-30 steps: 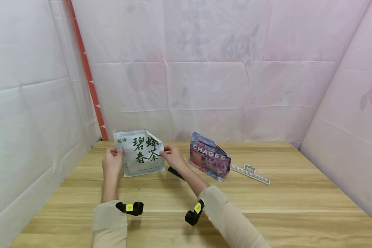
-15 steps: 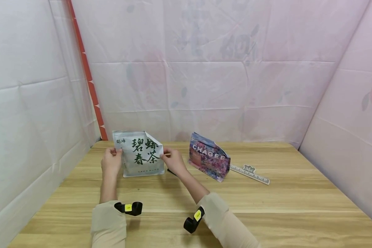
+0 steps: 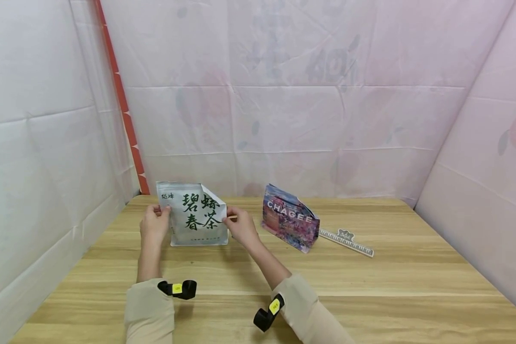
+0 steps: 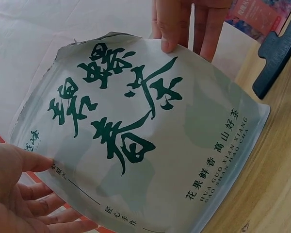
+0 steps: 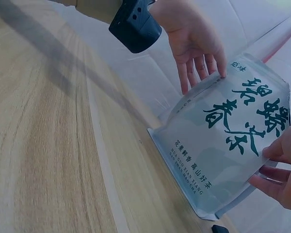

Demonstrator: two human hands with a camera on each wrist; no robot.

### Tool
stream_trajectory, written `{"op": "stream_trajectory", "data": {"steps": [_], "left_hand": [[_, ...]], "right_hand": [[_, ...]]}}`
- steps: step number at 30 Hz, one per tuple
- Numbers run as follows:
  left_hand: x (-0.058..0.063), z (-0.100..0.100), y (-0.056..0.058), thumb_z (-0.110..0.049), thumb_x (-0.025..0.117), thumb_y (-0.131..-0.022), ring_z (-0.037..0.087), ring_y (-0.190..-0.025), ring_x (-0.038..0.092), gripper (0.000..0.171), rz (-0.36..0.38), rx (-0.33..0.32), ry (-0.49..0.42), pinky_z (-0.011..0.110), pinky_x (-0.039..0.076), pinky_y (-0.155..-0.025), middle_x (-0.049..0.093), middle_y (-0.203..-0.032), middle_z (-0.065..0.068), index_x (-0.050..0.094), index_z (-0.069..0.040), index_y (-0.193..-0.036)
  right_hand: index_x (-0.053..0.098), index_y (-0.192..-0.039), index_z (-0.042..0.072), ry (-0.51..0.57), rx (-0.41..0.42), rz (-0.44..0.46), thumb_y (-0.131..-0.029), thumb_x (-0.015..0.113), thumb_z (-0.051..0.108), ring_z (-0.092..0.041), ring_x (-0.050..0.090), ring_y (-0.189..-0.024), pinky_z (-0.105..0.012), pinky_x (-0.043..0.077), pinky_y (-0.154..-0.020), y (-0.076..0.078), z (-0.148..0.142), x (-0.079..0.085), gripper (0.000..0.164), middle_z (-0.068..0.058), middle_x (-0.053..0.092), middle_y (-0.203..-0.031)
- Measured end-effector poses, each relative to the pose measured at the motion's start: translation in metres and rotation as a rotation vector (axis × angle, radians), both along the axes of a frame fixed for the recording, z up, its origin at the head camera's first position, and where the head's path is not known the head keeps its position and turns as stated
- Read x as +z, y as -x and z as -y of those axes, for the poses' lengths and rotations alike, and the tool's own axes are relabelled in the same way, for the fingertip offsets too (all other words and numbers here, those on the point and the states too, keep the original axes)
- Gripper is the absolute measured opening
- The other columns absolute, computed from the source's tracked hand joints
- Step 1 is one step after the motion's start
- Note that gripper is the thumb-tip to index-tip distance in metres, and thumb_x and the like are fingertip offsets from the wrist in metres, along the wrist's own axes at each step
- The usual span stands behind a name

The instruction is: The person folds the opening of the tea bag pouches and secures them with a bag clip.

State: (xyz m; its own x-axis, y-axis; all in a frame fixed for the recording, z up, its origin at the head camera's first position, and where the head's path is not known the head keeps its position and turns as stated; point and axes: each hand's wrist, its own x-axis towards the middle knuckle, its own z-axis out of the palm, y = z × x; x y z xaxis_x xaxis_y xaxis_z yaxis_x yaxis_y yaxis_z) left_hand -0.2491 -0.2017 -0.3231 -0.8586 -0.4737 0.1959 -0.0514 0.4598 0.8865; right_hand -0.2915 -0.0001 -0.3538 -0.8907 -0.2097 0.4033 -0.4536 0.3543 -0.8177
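Observation:
A silvery-white tea bag [image 3: 193, 224] with large dark green characters stands upright at the table's left rear. My left hand [image 3: 154, 225] pinches its left edge, thumb on the front and fingers behind. On the other side my right hand [image 3: 244, 228] pinches the right edge the same way. The bag's top right corner slants down, its edge bent over. In the left wrist view a dark long clip [image 4: 279, 57] lies on the wood beyond the bag's bottom corner; in the head view it is hidden behind my right hand.
To the right stands a purple-blue CHAGEE bag [image 3: 290, 222] with its top gaping. Beside it lies a long white clip [image 3: 348, 242] with a piano-key print and a shaped tab. Pale cloth walls [image 3: 284, 119] enclose the wooden table [image 3: 370, 291] at the back and sides.
My right hand and forearm have shifted slightly, and the dark clip has become covered by that hand in the head view. The bag stays in both hands in almost the same place.

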Motion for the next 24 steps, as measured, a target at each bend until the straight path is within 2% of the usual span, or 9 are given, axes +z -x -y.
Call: {"op": "stream_trajectory", "data": {"steps": [7, 15, 24], "left_hand": [[0.0022, 0.0004, -0.0029, -0.022, 0.042, -0.096, 0.042, -0.105, 0.045, 0.040, 0.001, -0.019, 0.025, 0.050, 0.037, -0.087, 0.049, -0.112, 0.030, 0.043, 0.012, -0.117], [0.0057, 0.0022, -0.0055, -0.028, 0.036, -0.099, 0.041, -0.111, 0.042, 0.046, 0.055, -0.067, 0.017, 0.050, 0.035, -0.091, 0.046, -0.119, 0.029, 0.040, 0.011, -0.122], [0.0081, 0.0044, -0.0078, -0.042, 0.029, -0.099, 0.041, -0.114, 0.041, 0.059, 0.080, -0.111, 0.038, 0.050, 0.034, -0.094, 0.044, -0.123, 0.030, 0.038, 0.011, -0.125]], "right_hand": [[0.064, -0.090, -0.001, -0.014, 0.000, 0.023, -0.086, 0.060, 0.001, -0.027, 0.064, -0.087, -0.030, 0.052, -0.065, -0.0035, -0.0011, 0.0012, 0.006, -0.011, 0.064, -0.093], [0.064, -0.089, -0.001, -0.018, 0.009, 0.019, -0.086, 0.061, 0.001, -0.025, 0.065, -0.085, -0.027, 0.051, -0.061, -0.0042, -0.0038, 0.0010, 0.006, -0.011, 0.064, -0.093], [0.065, -0.088, 0.000, -0.045, -0.003, 0.020, -0.085, 0.061, 0.001, -0.026, 0.064, -0.087, -0.030, 0.052, -0.067, -0.0058, -0.0055, 0.0037, 0.005, -0.009, 0.064, -0.091]]}}
